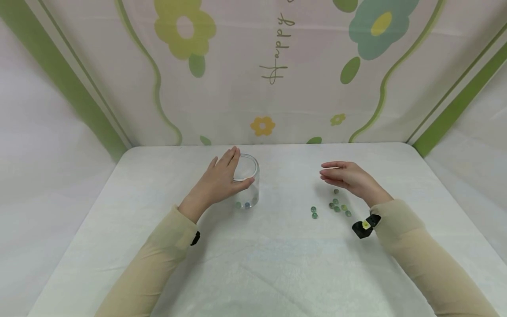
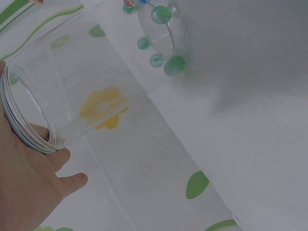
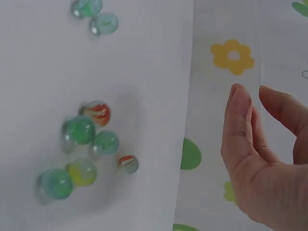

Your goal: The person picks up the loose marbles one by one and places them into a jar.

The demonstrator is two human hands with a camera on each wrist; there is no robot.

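Marbles [image 1: 337,209], mostly green, lie loose on the white desk [image 1: 277,268] between three and four o'clock from the clear glass jar [image 1: 254,190], which has several more at its bottom. At the jar's nine o'clock side the left hand [image 1: 218,179] grips it, thumb and fingers spread wide; the right hand [image 1: 352,176] hangs empty towards one o'clock from the larger cluster, its thumb parted from gently bent fingers.
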